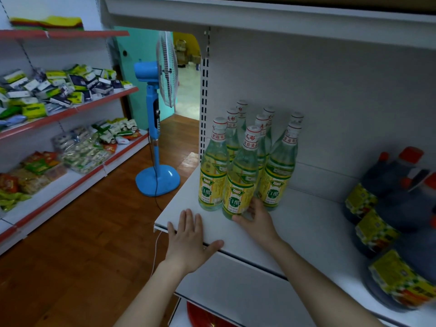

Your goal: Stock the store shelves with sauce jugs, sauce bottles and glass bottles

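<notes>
Several clear glass bottles [213,166] with yellow-green labels and white caps stand in rows at the left end of a white shelf [306,223]. My right hand [256,217] wraps the base of the nearest glass bottle [240,182], which stands upright on the shelf. My left hand [188,237] lies flat, fingers spread, on the shelf's front left edge and holds nothing. Dark sauce jugs [389,199] with orange caps and yellow labels line the right side of the shelf.
A blue standing fan [158,128] is on the wooden floor left of the shelf, its cord trailing down. Red-edged shelves [70,112] with packaged snacks fill the left wall. Another white shelf [271,22] hangs overhead. A red item [205,317] shows on the shelf below.
</notes>
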`<act>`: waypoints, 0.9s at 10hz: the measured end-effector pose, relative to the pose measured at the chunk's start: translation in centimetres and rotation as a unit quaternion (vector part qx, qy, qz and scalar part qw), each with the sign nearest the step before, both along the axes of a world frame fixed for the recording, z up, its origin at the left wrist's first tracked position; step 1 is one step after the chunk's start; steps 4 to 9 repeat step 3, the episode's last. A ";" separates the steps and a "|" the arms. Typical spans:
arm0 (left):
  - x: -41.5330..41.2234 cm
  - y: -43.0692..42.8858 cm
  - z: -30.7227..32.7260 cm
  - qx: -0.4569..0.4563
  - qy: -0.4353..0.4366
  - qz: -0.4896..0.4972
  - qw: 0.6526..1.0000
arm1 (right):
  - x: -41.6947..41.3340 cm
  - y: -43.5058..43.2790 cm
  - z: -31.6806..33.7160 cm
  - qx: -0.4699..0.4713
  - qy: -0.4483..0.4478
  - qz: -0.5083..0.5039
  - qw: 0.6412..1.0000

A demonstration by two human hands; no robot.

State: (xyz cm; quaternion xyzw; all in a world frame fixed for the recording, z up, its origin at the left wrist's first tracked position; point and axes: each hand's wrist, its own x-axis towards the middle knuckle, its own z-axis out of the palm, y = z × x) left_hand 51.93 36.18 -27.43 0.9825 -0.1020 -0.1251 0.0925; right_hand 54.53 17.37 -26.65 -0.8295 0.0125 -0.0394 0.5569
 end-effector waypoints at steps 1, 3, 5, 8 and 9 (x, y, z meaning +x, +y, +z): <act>0.1 0.0 -0.2 0.006 -0.004 0.003 1.000 | 0.1 -0.2 -0.2 -0.009 0.010 0.006 1.000; -0.2 0.1 0.9 0.004 -0.001 0.011 1.000 | -2.4 -1.1 0.8 -0.092 0.038 -0.003 0.995; -0.2 0.1 0.9 0.004 -0.001 0.011 1.000 | -2.4 -1.1 0.8 -0.092 0.038 -0.003 0.995; -0.2 0.1 0.9 0.004 -0.001 0.011 1.000 | -2.4 -1.1 0.8 -0.092 0.038 -0.003 0.995; -0.2 0.1 0.9 0.004 -0.001 0.011 1.000 | -2.4 -1.1 0.8 -0.092 0.038 -0.003 0.995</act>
